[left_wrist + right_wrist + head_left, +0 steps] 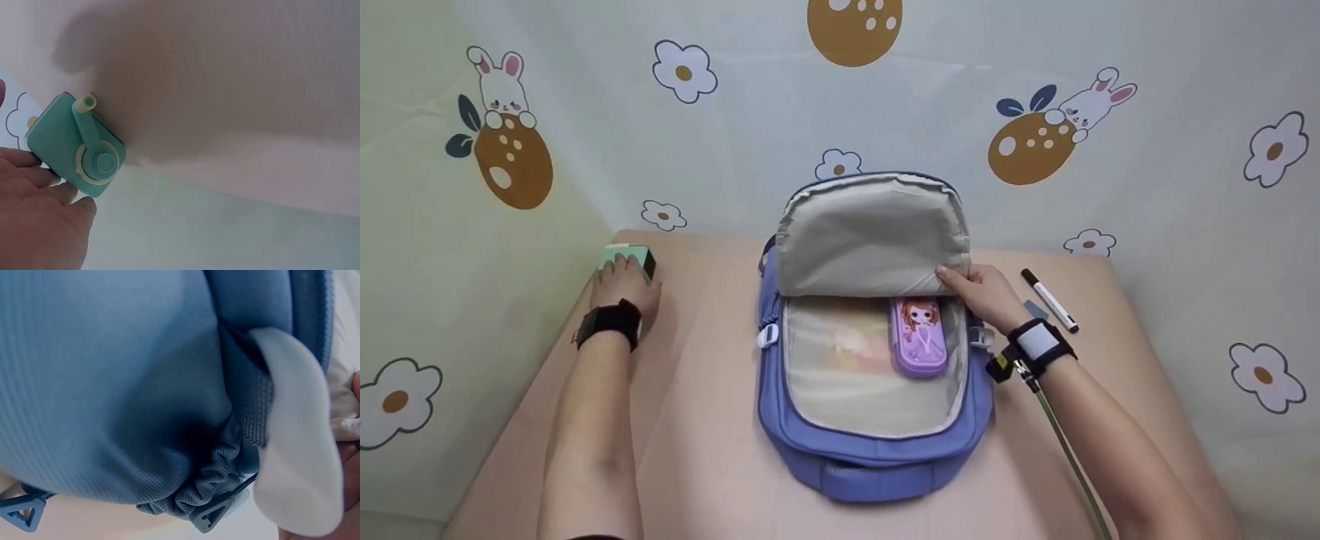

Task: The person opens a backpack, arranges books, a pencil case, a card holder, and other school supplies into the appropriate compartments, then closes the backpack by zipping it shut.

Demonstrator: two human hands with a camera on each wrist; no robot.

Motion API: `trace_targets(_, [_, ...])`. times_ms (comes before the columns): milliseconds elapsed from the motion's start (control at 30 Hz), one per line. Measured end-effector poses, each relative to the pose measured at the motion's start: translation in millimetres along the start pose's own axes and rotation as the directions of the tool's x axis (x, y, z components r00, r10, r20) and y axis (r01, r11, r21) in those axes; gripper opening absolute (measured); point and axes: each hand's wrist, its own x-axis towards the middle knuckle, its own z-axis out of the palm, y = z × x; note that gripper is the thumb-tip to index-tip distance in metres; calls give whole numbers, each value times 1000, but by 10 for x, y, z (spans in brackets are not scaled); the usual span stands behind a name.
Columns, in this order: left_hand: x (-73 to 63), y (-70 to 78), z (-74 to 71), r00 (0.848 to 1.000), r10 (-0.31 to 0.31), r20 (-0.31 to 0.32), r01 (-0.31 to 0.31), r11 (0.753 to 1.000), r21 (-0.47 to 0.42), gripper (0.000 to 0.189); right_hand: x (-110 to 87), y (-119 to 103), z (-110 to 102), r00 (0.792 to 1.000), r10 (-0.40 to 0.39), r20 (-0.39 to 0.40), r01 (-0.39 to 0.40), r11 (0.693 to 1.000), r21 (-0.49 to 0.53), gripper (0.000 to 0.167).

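A mint-green crank pencil sharpener [59, 132] stands at the table's far left corner. My left hand [622, 287] reaches over it; in the left wrist view the outstretched fingers [39, 175] lie along its side, below the crank handle. The blue backpack [877, 450] lies with its main compartment unzipped. With thumb and fingers, my right hand [986, 295] pinches the right edge of its raised grey-lined flap [870, 240]. Inside, a purple pencil case [921, 345] with a doll picture leans at the right, its top behind the flap. The right wrist view shows the backpack's side pocket [185, 484].
Right of the backpack, a black-and-white marker [1050, 300] lies beside a small blue-grey piece [1036, 310], partly behind the right wrist. A curtain [750, 127] printed with rabbits and flowers surrounds the pink-covered table [697, 420]. A cable [1069, 450] trails from the right wrist.
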Motion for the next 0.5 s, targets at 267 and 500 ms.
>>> trace_targets(267, [67,14,86,993,102,57,-103,995,16,65,0,-11,-20,1000,-4,2,4,1000,-24,59])
trace_targets(500, [-31,198,229,977,198,76,-202,979,37,65,-8,-27,-11,1000,0,2,0,1000,-24,60])
